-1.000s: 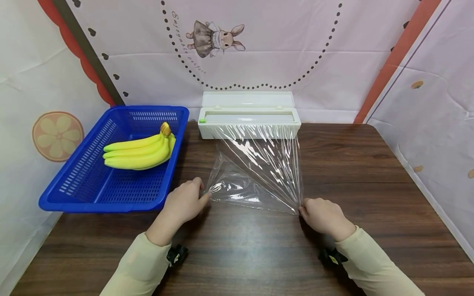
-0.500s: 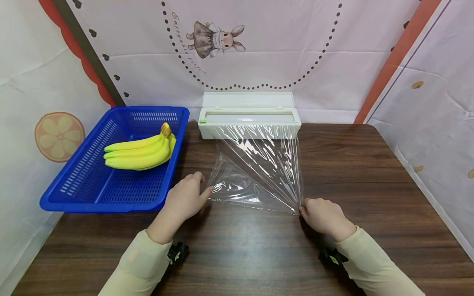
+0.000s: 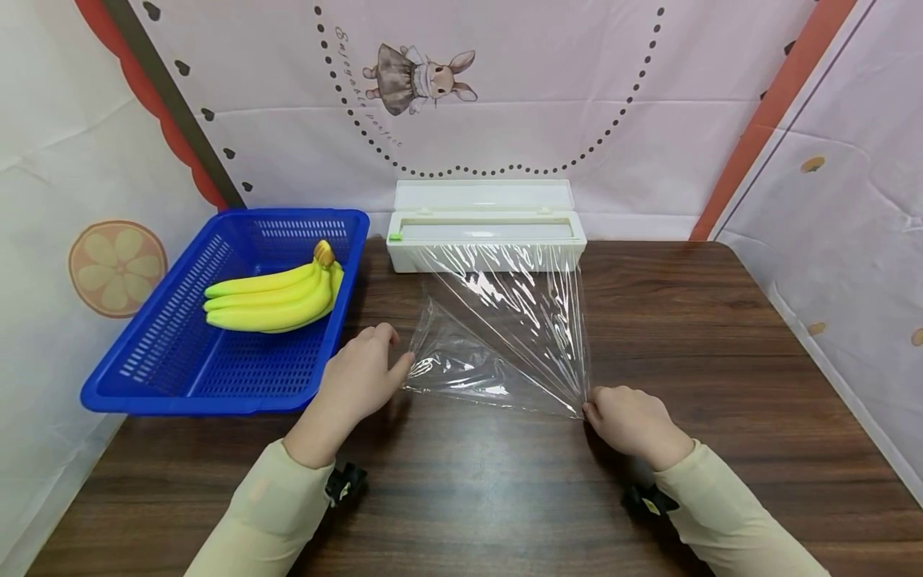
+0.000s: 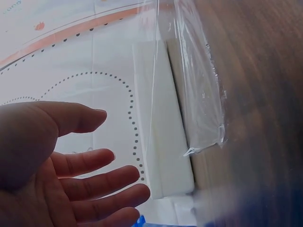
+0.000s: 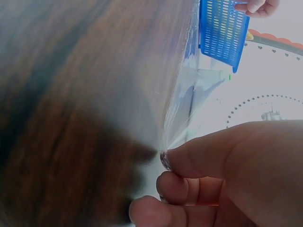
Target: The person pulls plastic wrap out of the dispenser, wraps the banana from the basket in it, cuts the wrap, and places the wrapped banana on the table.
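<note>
A sheet of clear plastic wrap [image 3: 497, 336] runs from the white wrap dispenser [image 3: 486, 256] towards me, creased diagonally. My right hand [image 3: 634, 423] pinches its near right corner between thumb and fingers; the right wrist view shows the bunched film at the thumb tip [image 5: 177, 161]. Near the sheet's left corner is my left hand [image 3: 364, 370], with thumb and fingers spread apart. In the left wrist view the left hand [image 4: 71, 170] holds nothing, and the film's loose corner lies apart from its fingertips.
A blue plastic basket [image 3: 216, 405] stands at the left, with a bunch of bananas [image 3: 277, 300] inside. The dispenser's lid [image 3: 483, 193] is raised against the printed backdrop [image 3: 548, 80]. Dark wood tabletop [image 3: 692, 320] extends to the right.
My left hand has let go of the film's left corner and moved slightly up, its fingers opening. The right hand keeps its pinch in the same place.
</note>
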`<move>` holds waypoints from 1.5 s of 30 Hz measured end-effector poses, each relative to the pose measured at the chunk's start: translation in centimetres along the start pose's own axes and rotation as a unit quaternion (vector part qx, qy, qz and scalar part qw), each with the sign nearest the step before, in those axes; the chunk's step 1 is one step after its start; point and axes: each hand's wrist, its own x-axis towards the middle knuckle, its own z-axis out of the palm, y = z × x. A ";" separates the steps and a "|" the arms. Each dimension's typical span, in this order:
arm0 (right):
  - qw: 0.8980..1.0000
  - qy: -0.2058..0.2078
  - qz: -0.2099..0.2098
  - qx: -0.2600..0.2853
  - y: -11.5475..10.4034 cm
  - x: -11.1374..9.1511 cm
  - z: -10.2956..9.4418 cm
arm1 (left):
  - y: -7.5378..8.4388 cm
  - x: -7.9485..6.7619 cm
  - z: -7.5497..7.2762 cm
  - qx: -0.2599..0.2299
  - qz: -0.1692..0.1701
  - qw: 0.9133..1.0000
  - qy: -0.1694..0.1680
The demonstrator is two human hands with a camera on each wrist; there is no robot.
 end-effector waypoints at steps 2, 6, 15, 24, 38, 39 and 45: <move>1.000 -0.001 0.001 0.000 0.0 0.0 0.0 | 0.0 0.0 -0.2 -0.002 0.002 1.000 0.006; 1.000 -0.001 0.001 0.003 0.0 0.0 0.0 | 0.2 0.0 -0.5 -0.005 0.005 1.000 0.018; 1.000 0.001 -0.002 0.001 0.0 -0.1 -0.1 | 0.2 0.2 -1.1 0.000 0.015 0.999 0.050; 1.000 0.006 -0.004 0.007 0.1 -0.1 0.1 | 0.2 0.5 -2.1 0.003 0.020 0.998 0.061; 1.000 0.009 -0.006 0.006 0.1 -0.1 0.2 | 0.0 1.3 -3.5 0.014 0.020 0.998 0.066; 1.000 0.009 -0.006 0.005 0.1 -0.1 0.2 | 0.0 1.4 -3.6 0.016 0.021 0.997 0.068; 1.000 0.007 -0.006 0.004 0.1 0.0 0.3 | -0.1 1.8 -4.2 0.024 0.030 0.996 0.077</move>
